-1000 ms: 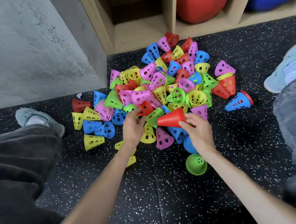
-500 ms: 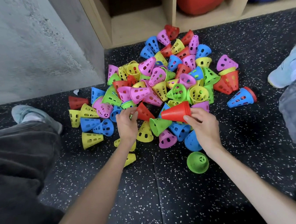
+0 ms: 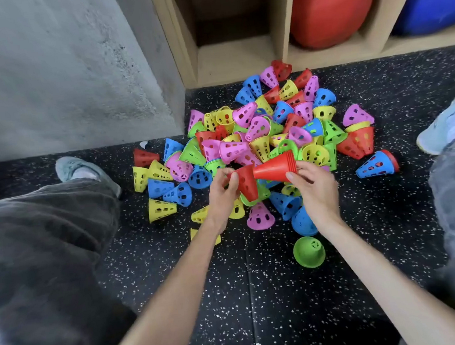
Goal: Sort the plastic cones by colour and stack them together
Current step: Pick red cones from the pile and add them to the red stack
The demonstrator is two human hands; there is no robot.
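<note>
Lifted off the floor pile, a single red cone (image 3: pixel 245 183) now sits pinched in the left grip (image 3: pixel 223 192), its mouth turned toward the tip of the red stack (image 3: pixel 275 167) clasped in the right grip (image 3: pixel 315 188), likely for nesting.

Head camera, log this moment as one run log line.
left hand: holds single red cone | right hand: holds red stack | cone not yet on stack | mixed pile unsorted

Over a heap of perforated plastic cones in pink, yellow, green, blue and red (image 3: pixel 256 138) on black speckled rubber flooring (image 3: pixel 261 295), the right hand (image 3: pixel 316 188) grips a nested stack of red plastic cones (image 3: pixel 275 167), tip pointing left. The left hand (image 3: pixel 221 192) pinches a single red plastic cone (image 3: pixel 245 183) just beside that tip.
</note>
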